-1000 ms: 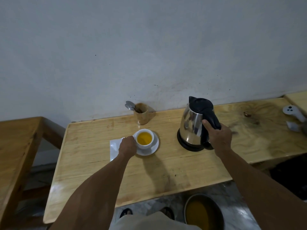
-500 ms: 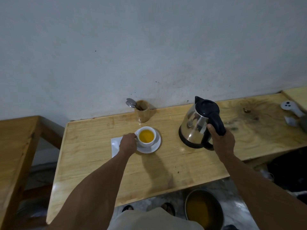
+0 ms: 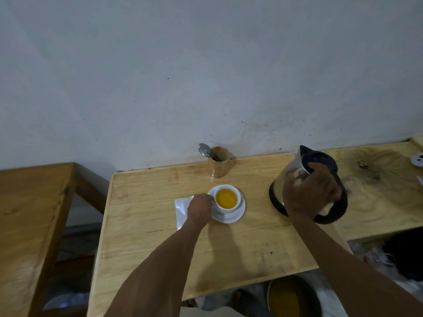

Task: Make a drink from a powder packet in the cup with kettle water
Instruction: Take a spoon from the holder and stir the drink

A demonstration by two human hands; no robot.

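A white cup (image 3: 238, 203) holding orange-yellow liquid stands on a white saucer (image 3: 231, 217) in the middle of the wooden table (image 3: 160, 243). My left hand (image 3: 199, 208) is closed around the cup's handle on its left side. A white powder packet (image 3: 180, 210) lies flat to the left of the saucer, partly under that hand. To the right stands a steel kettle (image 3: 278, 197) with a black lid and handle. My right hand (image 3: 310, 193) lies over its top and upper handle, thumb on the lid.
A wooden holder (image 3: 219, 167) with spoons (image 3: 204, 149) stands at the wall behind the cup. A white controller (image 3: 417, 159) lies at the far right. A metal pot (image 3: 294, 298) of orange liquid sits on the floor below the table. A wooden bench (image 3: 29, 213) is at left.
The view has shifted, so everything sits further right. My right hand has slid from the kettle's handle up over its top. My left hand stays on the cup.
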